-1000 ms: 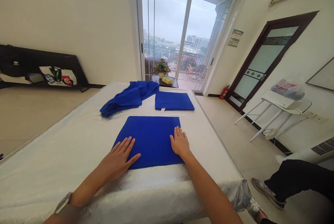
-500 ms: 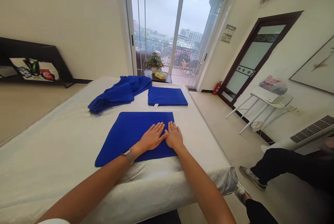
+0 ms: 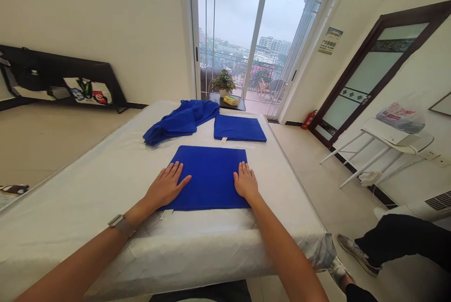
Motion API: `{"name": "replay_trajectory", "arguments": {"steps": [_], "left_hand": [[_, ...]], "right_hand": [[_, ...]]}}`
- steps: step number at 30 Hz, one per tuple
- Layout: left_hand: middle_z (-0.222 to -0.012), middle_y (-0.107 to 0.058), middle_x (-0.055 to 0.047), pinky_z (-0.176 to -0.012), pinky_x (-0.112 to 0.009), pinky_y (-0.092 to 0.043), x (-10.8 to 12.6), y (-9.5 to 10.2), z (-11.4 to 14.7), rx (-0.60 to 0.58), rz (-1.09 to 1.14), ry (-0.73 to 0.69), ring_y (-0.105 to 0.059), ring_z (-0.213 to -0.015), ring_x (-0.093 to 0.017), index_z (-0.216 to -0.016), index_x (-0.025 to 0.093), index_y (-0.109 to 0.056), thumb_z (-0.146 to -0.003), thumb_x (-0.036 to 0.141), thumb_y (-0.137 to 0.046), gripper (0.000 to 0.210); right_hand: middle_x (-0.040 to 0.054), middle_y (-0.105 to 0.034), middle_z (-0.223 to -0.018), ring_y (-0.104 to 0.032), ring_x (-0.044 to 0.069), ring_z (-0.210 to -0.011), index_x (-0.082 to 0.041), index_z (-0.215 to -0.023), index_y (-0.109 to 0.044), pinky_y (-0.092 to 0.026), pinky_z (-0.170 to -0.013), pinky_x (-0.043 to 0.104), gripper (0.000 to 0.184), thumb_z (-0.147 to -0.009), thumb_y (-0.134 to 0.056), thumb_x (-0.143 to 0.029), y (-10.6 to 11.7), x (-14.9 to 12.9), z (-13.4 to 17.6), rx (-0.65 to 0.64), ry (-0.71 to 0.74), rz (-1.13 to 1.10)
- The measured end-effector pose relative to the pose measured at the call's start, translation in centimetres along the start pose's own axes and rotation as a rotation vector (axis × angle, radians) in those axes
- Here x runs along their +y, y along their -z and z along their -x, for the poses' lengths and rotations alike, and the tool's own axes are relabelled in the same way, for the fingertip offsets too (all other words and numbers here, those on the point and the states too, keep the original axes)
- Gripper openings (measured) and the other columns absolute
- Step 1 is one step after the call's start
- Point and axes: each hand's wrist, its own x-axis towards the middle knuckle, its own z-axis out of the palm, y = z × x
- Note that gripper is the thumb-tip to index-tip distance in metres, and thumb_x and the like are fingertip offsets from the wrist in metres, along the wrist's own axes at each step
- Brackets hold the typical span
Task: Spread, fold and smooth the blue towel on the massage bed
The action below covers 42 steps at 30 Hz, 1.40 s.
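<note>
A folded blue cloth (image 3: pixel 209 177) lies flat near the front edge of the covered table (image 3: pixel 116 175), a white tag showing at its near left corner. My left hand (image 3: pixel 165 187) rests flat on its left side, fingers spread. On its right edge lies my right hand (image 3: pixel 245 182), palm down with fingers stretched out. Behind it sits a second folded blue cloth (image 3: pixel 240 128), also with a small white tag. A crumpled blue cloth (image 3: pixel 181 121) is heaped to the left of that one.
A small dark table (image 3: pixel 239 103) with a potted plant (image 3: pixel 223 81) and a yellow packet (image 3: pixel 230 100) stands beyond the far edge. At the right are a white chair (image 3: pixel 391 140) with a plastic bag (image 3: pixel 401 115) and a seated person's dark-trousered leg (image 3: pixel 405 238).
My left hand has moved left across the cloth, away from my right hand. The cloth's left side now ends further in, and its tag shows. The view has swung slightly left.
</note>
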Motion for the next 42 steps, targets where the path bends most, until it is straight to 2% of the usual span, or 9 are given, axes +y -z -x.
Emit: {"name": "replay_trajectory", "arguments": {"steps": [6, 13, 19, 25, 29, 32, 36, 39, 42], "left_hand": [[-0.163, -0.029, -0.016, -0.123, -0.047, -0.021, 0.1, -0.5, -0.3, 0.021, 0.027, -0.017, -0.021, -0.153, -0.029, -0.155, 0.006, -0.03, -0.096, 0.068, -0.015, 0.087], [-0.163, -0.029, -0.015, -0.123, -0.048, -0.023, 0.2, -0.3, -0.2, 0.027, 0.04, -0.003, -0.022, -0.153, -0.028, -0.155, 0.008, -0.03, -0.095, 0.07, -0.018, 0.087], [-0.163, -0.029, -0.012, -0.123, -0.047, -0.024, 0.1, -0.8, -0.1, 0.04, 0.032, -0.006, -0.025, -0.152, -0.028, -0.156, 0.012, -0.029, -0.096, 0.069, -0.021, 0.084], [-0.162, -0.032, -0.014, -0.123, -0.049, -0.024, -1.0, -1.8, -0.1, 0.056, 0.004, -0.019, -0.026, -0.151, -0.028, -0.156, 0.011, -0.031, -0.096, 0.066, -0.019, 0.082], [-0.16, -0.034, -0.016, -0.122, -0.051, -0.024, -0.7, -1.1, -0.8, 0.04, -0.002, -0.056, -0.028, -0.151, -0.029, -0.155, 0.011, -0.033, -0.097, 0.066, -0.017, 0.082], [-0.161, -0.033, -0.016, -0.123, -0.048, -0.024, 1.8, -0.2, -2.7, -0.004, 0.03, -0.124, -0.027, -0.151, -0.028, -0.154, 0.009, -0.033, -0.097, 0.067, -0.018, 0.083], [-0.16, -0.035, -0.016, -0.123, -0.044, -0.023, 8.9, 0.2, -7.5, -0.065, 0.138, -0.293, -0.029, -0.15, -0.027, -0.153, 0.01, -0.038, -0.098, 0.066, -0.018, 0.081], [-0.159, -0.037, -0.018, -0.122, -0.045, -0.024, 14.5, -0.8, -11.4, -0.004, 0.198, -0.39, -0.029, -0.15, -0.027, -0.152, 0.011, -0.04, -0.101, 0.058, -0.015, 0.074], [-0.157, -0.041, -0.018, -0.12, -0.047, -0.026, 17.9, -2.4, -14.0, 0.053, 0.223, -0.42, -0.032, -0.149, -0.026, -0.154, 0.014, -0.037, -0.103, 0.049, -0.012, 0.067]], "right_hand": [[0.0078, -0.012, -0.167, -0.009, 0.021, -0.154, -0.007, -0.16, -0.015, -0.007, -0.124, 0.043, 0.068, -0.103, -0.014, -0.044, 1.0, -0.3, -0.9, -0.056, 0.005, 0.044], [0.0086, -0.014, -0.167, -0.008, 0.02, -0.154, -0.005, -0.16, -0.017, -0.005, -0.124, 0.039, 0.067, -0.104, -0.015, -0.042, 2.4, -1.2, -5.9, 0.069, 0.042, 0.022], [0.0095, -0.014, -0.167, -0.008, 0.018, -0.154, -0.006, -0.16, -0.016, -0.006, -0.123, 0.037, 0.07, -0.104, -0.016, -0.046, 0.7, 0.1, -9.5, 0.063, -0.011, 0.008], [0.0081, -0.013, -0.167, -0.006, 0.017, -0.154, -0.005, -0.16, -0.016, -0.004, -0.124, 0.036, 0.07, -0.103, -0.015, -0.047, -0.3, 0.6, -9.7, 0.082, -0.004, -0.023], [0.0082, -0.013, -0.167, -0.006, 0.016, -0.154, -0.006, -0.16, -0.015, -0.003, -0.124, 0.035, 0.07, -0.103, -0.015, -0.046, -0.2, 0.5, -9.6, 0.084, -0.013, -0.035], [0.0086, -0.014, -0.167, -0.006, 0.016, -0.154, -0.006, -0.16, -0.015, -0.003, -0.124, 0.035, 0.069, -0.104, -0.015, -0.045, -0.1, 0.3, -9.6, 0.089, -0.013, -0.044], [0.0095, -0.015, -0.167, -0.009, 0.017, -0.154, -0.005, -0.16, -0.017, -0.005, -0.123, 0.035, 0.068, -0.104, -0.016, -0.044, 0.0, 0.3, -9.4, 0.102, -0.015, -0.032], [0.0104, -0.016, -0.167, -0.009, 0.018, -0.154, -0.006, -0.16, -0.019, -0.007, -0.123, 0.036, 0.065, -0.104, -0.018, -0.039, 0.1, 0.6, -9.1, 0.106, 0.012, 0.015], [0.0084, -0.014, -0.167, -0.008, 0.018, -0.154, -0.01, -0.16, -0.02, -0.008, -0.123, 0.035, 0.063, -0.102, -0.026, -0.032, 0.1, 0.9, -9.0, 0.087, 0.055, 0.068]]}}
